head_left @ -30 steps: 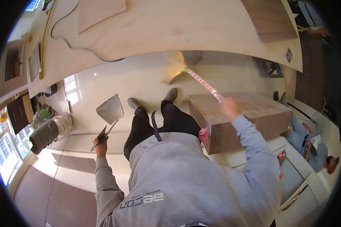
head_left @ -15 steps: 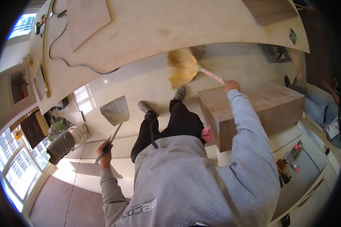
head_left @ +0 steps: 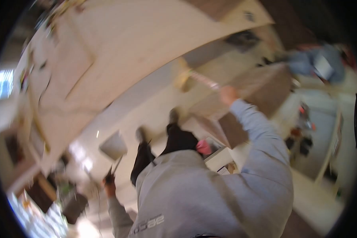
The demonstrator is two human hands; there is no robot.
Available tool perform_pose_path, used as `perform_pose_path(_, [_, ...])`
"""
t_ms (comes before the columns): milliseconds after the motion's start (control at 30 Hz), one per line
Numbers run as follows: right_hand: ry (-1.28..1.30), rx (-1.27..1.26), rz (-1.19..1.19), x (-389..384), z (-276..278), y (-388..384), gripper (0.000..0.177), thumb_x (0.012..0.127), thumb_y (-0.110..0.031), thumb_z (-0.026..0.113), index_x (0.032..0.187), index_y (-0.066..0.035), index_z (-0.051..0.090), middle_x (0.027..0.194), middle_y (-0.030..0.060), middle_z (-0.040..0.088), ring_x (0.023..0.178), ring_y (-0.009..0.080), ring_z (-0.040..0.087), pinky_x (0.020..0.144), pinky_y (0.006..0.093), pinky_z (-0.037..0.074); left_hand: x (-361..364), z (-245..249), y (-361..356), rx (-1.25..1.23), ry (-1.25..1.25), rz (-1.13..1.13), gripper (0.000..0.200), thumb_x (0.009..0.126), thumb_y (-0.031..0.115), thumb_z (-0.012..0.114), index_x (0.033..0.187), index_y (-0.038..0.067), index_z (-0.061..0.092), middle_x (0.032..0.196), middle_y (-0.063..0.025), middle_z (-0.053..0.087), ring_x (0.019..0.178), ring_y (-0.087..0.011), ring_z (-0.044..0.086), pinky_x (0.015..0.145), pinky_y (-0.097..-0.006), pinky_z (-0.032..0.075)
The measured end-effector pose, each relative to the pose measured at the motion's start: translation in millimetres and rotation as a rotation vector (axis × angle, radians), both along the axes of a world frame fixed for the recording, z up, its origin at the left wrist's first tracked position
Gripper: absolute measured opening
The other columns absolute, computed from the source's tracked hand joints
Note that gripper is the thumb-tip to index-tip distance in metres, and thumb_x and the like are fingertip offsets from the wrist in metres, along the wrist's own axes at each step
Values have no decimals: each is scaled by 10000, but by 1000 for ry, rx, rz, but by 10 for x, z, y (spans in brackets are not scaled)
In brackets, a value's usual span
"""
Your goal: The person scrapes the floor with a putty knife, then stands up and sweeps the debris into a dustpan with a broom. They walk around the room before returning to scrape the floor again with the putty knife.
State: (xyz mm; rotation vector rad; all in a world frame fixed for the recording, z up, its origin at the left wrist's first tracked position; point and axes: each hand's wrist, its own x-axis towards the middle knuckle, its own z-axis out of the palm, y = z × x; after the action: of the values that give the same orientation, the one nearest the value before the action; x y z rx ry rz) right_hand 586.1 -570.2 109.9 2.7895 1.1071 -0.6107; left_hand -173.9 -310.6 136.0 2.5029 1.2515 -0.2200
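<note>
The view is smeared by motion. My right hand (head_left: 229, 95) is closed round the pink-and-white handle of a broom (head_left: 182, 80), whose straw-coloured bristles are over the pale floor by the edge of the large board. My left hand (head_left: 109, 184) grips the handle of a grey dustpan (head_left: 114, 146), its pan out ahead of the hand near my feet. Something dark and narrow shows along the handle at that hand; I cannot make out what it is.
A large pale wooden board (head_left: 119, 43) spans the far side. A brown wooden box (head_left: 261, 91) stands beside my right arm. Another person (head_left: 301, 61) is low at the right. Tools (head_left: 303, 113) lie on a grey surface, and a grey bucket-like container (head_left: 74, 207) is at left.
The whole view has turned and blurred. The broom's bristles look narrower and turned compared with their earlier wide fan. Both hands keep their holds.
</note>
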Motion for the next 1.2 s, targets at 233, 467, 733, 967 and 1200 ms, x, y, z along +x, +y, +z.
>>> perform_pose_path(233, [-78,-25,12,-2035,1022,-118,188,813,-212,587,937,-117,692,802,160,672,746,351,668,631,487,519,-440,-607,778,-314,-370,106,166,809,58,611,950,-14,659,763,-47,634,672,-176,521,629,-340,445])
perform_pose_path(467, [-58,-12,-128,-3348,651,-292,234,871,-223,515,941,-124,715,831,165,683,782,345,676,696,482,522,-1100,-1639,1695,-198,-320,-213,164,833,200,633,915,77,705,795,-98,689,679,-239,634,600,-377,492])
perform_pose_path(733, [-102,-24,-238,-3891,762,-708,216,821,-196,521,872,-101,708,827,159,686,796,339,677,689,485,513,-1049,-1347,2078,-208,-247,-216,128,798,209,675,877,140,748,879,-93,719,801,-263,691,698,-363,542])
perform_pose_path(967, [-268,-98,-221,-3744,836,-1085,196,816,-207,527,835,-124,703,789,155,675,774,325,667,676,458,506,-706,-1238,2124,-395,-290,-117,148,818,196,653,884,95,738,906,-132,717,841,-259,696,714,-382,546])
perform_pose_path(1200, [-313,-184,-230,-3724,1100,-1140,163,780,-186,558,751,-103,695,737,129,673,728,295,671,633,455,508,-419,-917,2071,-328,-302,-203,137,638,93,800,731,71,702,716,-68,699,664,-201,668,647,-361,533])
